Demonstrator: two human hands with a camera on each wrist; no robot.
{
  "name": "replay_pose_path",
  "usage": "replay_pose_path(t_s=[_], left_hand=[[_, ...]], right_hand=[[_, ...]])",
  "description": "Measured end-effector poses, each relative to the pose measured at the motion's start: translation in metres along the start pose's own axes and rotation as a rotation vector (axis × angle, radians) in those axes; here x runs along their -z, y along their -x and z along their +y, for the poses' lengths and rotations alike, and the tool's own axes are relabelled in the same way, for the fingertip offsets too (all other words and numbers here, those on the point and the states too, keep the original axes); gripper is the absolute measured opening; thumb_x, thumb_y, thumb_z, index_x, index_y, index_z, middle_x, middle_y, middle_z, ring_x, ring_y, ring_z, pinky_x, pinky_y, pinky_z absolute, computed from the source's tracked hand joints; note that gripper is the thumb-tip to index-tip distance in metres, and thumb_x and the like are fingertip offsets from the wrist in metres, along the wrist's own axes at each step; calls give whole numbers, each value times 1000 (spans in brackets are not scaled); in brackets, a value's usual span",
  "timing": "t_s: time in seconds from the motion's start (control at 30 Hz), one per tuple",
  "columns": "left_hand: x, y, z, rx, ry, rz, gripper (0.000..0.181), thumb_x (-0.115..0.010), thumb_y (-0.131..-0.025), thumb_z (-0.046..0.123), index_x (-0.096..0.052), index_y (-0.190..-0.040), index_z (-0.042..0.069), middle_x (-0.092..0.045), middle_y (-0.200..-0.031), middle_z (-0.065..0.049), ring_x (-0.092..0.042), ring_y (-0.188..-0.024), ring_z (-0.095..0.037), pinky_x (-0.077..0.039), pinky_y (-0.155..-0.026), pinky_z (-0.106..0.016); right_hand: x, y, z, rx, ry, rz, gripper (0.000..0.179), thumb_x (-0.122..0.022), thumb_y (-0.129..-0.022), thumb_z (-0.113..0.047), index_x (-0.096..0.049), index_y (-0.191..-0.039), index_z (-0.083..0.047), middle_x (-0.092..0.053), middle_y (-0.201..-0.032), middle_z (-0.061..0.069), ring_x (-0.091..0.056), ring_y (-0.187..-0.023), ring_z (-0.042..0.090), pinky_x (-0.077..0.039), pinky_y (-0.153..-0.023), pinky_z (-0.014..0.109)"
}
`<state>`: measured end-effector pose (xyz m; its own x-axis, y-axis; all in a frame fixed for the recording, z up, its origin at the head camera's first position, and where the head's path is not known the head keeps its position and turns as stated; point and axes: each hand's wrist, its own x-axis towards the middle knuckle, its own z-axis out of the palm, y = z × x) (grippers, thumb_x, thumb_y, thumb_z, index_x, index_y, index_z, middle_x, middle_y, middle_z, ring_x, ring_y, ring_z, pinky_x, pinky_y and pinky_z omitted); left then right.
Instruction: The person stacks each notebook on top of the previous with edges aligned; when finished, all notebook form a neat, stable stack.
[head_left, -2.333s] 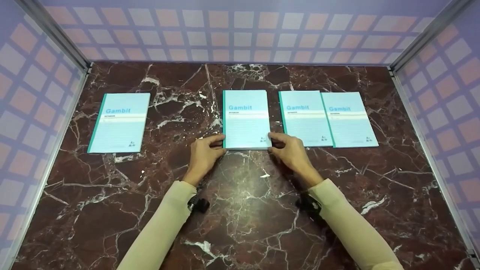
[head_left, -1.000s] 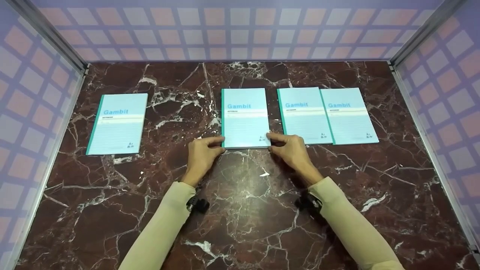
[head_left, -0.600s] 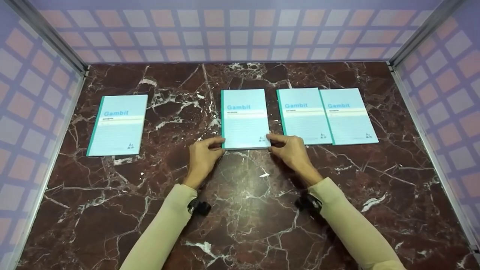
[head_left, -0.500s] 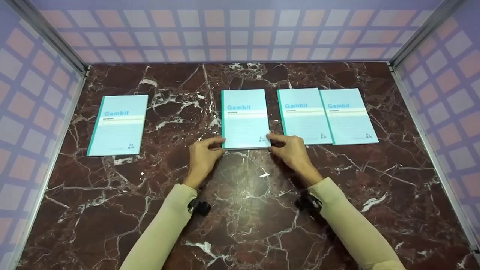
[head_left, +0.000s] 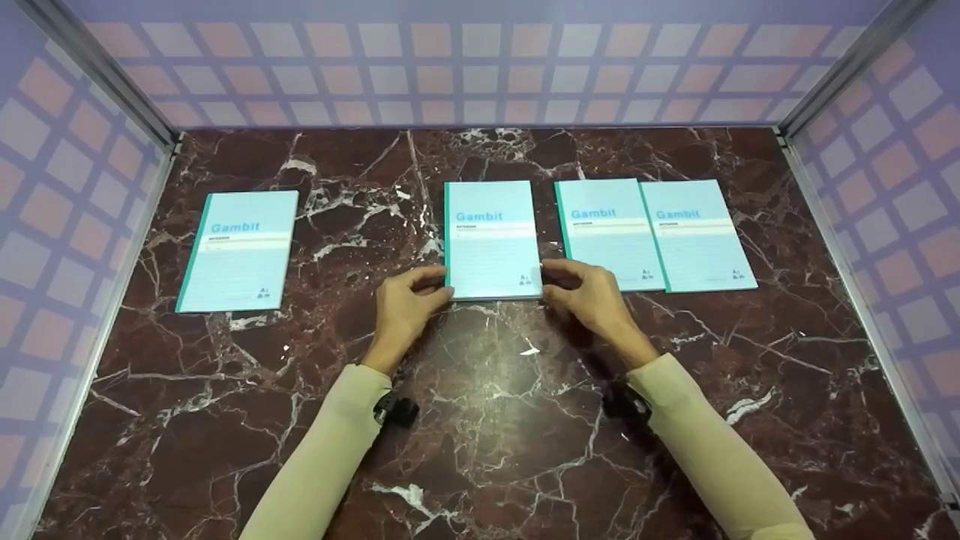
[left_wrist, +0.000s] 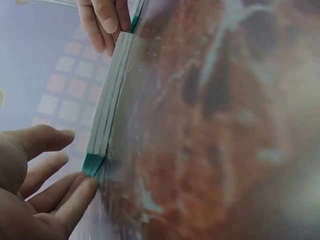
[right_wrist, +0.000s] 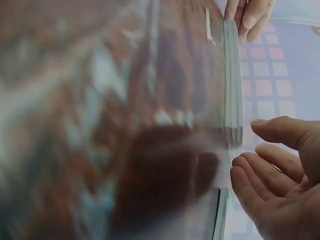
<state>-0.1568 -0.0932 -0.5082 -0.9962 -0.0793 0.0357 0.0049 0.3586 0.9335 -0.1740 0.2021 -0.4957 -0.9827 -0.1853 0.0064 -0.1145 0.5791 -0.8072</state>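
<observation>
A neat stack of several light-blue notebooks (head_left: 493, 240) with green spines lies mid-table, its page edges showing in both wrist views. My left hand (head_left: 409, 311) is at its near left corner; in the left wrist view the fingertips touch the green spine, with the thumb held apart from it. At the near right corner is my right hand (head_left: 592, 300), its fingers loosely bent. The right wrist view shows its thumb (right_wrist: 280, 131) close beside the stack's corner and the other fingers spread off it; whether any fingertip touches, I cannot tell.
Two matching notebooks lie side by side to the right, one nearer (head_left: 609, 232) and one farther (head_left: 701, 236), their edges meeting or slightly overlapping. Another notebook (head_left: 238, 251) lies at the left. Checkered panels (head_left: 480, 67) wall the marble table (head_left: 480, 450) at the back and sides.
Both hands have loosened from the stack's near corners, and the right hand has shifted slightly right. The stack's edges, slightly uneven in the oldest frame, look more even. The other notebooks stay put.
</observation>
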Motion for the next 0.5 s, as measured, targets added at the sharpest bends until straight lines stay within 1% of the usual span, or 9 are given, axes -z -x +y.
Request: replay_pose_path(t_s=[0.07,0.1,0.23,0.3,0.5], left_hand=[[-1,-2,3,-18,26,19,29,-86,-88,3,-81,-117,1,-77,-121,-12,-74,-112,-29,-60,-96,-33],[-2,-3,5,-27,34,27,29,-86,-88,3,-81,-117,1,-77,-122,-12,-73,-114,-29,-60,-98,-33],[-10,-6,13,-47,77,40,30,-86,-88,3,-81,-117,1,-77,-122,-11,-74,-113,-30,-59,-98,-32],[-16,-8,18,-58,102,32,31,-86,-88,3,-80,-118,1,-77,-120,-12,-74,-112,-31,-60,-97,-32],[-39,-12,35,-106,163,-10,31,-86,-87,1,-79,-116,-3,-77,-118,-15,-74,-112,-32,-61,-96,-34]], right_hand=[[5,-1,0,10,-18,18,44,-82,-93,-7,-72,-135,-2,-72,-131,17,-67,-124,35,-54,-106,47],[7,-2,0,16,-20,28,43,-82,-93,-7,-72,-135,-2,-72,-132,17,-67,-123,35,-55,-105,47],[16,-3,2,19,-34,67,43,-82,-94,-6,-72,-135,-3,-72,-130,18,-71,-116,37,-60,-97,47],[20,-3,4,10,-35,81,42,-81,-95,-7,-72,-136,-3,-72,-129,19,-71,-115,37,-61,-95,48],[30,-3,11,-3,-46,122,39,-80,-97,-10,-72,-134,0,-72,-129,22,-69,-119,38,-59,-98,49]])
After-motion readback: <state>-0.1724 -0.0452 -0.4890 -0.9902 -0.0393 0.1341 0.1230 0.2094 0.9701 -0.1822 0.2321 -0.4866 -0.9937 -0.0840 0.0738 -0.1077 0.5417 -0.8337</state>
